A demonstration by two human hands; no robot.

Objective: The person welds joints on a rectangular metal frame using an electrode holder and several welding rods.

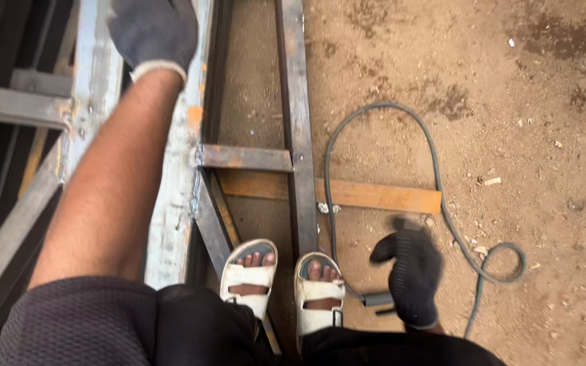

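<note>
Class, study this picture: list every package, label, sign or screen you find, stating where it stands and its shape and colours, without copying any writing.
None of these shows in the head view.
What is there: a rusty grey steel frame on the dirt ground.
A grey cable looped to its right.
An orange-brown flat bar lying across.
The left hand and right hand, both in dark gloves.
</note>
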